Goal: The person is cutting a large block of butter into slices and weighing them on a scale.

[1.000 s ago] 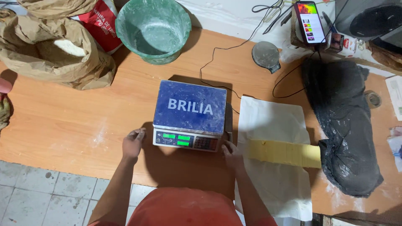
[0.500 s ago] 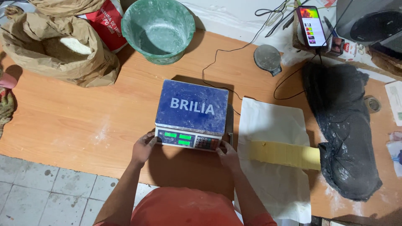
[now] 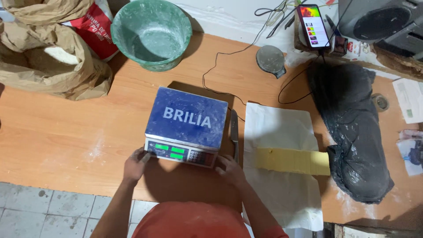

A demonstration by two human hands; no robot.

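Note:
A digital scale (image 3: 187, 123) with a blue top plate and green lit display sits on the wooden table (image 3: 66, 132). My left hand (image 3: 135, 164) rests at its front left corner, fingers touching the base. My right hand (image 3: 230, 169) touches its front right corner. Neither hand holds anything else. A knife (image 3: 234, 132) lies just right of the scale. A long yellow block (image 3: 292, 161) lies on white paper (image 3: 282, 128) to the right.
A green plastic bucket (image 3: 152, 33) and an open brown paper sack (image 3: 53, 61) of white powder stand at the back left. A black plastic bag (image 3: 352, 128) lies at the right. A phone (image 3: 313, 25), cables and a small round lid (image 3: 270, 59) are at the back.
The scale has shifted slightly on the table with both hands at its front corners; my left hand has moved in closer to the scale's corner.

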